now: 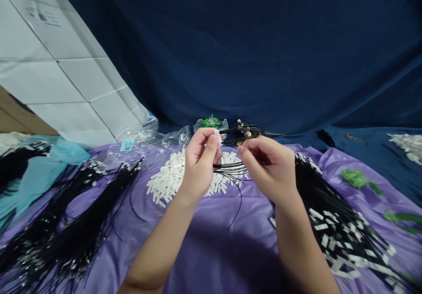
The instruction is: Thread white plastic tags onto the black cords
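My left hand (199, 164) is closed around a small white tag piece (217, 136) and several thin black cords (235, 130). The cords loop out to the right, and their loose ends hang below my left fingers. My right hand (273, 166) has its thumb and forefinger pinched on the cords at the other side; its remaining fingers are curled and partly hidden. Behind and below both hands lies a heap of small white tag pieces (168, 175) on a purple sheet (211, 232).
Black cord bundles (95, 215) lie at left, beside blue plastic (42, 175). At right, another black bundle (310, 184) carries white tags. Clear plastic bags (171, 138), a green ornament (211, 121) and a dark blue curtain (247, 52) are behind. White boxes (56, 83) stand back left.
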The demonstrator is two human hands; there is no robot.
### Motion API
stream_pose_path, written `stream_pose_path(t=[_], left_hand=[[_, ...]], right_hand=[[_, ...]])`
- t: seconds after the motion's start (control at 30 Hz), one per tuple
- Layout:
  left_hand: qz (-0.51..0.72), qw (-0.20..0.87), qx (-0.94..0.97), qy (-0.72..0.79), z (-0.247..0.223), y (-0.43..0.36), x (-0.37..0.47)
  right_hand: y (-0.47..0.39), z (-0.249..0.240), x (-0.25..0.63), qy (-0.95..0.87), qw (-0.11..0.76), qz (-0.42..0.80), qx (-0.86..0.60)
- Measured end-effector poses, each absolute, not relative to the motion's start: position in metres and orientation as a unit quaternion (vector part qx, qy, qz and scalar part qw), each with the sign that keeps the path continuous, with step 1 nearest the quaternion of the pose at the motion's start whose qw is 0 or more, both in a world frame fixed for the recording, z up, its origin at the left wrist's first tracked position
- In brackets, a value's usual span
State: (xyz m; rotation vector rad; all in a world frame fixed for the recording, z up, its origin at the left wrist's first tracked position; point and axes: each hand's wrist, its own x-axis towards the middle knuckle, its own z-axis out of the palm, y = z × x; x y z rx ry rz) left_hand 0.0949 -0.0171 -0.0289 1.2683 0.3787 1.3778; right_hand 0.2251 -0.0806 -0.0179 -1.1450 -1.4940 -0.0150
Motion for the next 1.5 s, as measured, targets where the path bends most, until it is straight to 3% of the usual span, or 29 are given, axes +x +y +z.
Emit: stream_pose_path(t=[0.27, 0.43, 0.77, 1.0, 1.17, 1.27, 1.4, 1.5], left_hand=[[0.587, 0.551, 0.572, 0.159, -0.031, -0.017, 0.095], [0.604, 0.470, 0.624, 0.160, -0.035, -0.016, 0.096], [0.623, 0.465, 0.612, 0.146, -0.041, -0.019, 0.102], [0.624, 0.536, 0.540, 0.176, -0.027, -0.016, 0.098], [0.635, 0.626, 0.402, 0.207, -0.016, 0.004, 0.084], [0.612, 0.698, 0.306, 0.212, -0.009, 0.014, 0.074], [0.557, 0.778, 0.213, 0.198, -0.003, 0.020, 0.065], [0.541, 0.796, 0.193, 0.190, -0.003, 0.023, 0.062]], right_hand=[[-0.081, -0.019, 0.225, -0.630, 0.600, 0.028, -0.493], [-0.080, -0.022, 0.221, -0.594, 0.625, 0.074, -0.501], [-0.070, -0.026, 0.213, -0.598, 0.638, 0.036, -0.484], [-0.074, -0.023, 0.218, -0.595, 0.653, 0.155, -0.442], [-0.088, -0.016, 0.233, -0.600, 0.697, 0.146, -0.364], [-0.096, -0.012, 0.242, -0.658, 0.636, 0.154, -0.371], [-0.098, -0.010, 0.246, -0.729, 0.456, 0.245, -0.447], [-0.097, -0.011, 0.242, -0.739, 0.405, 0.307, -0.442]])
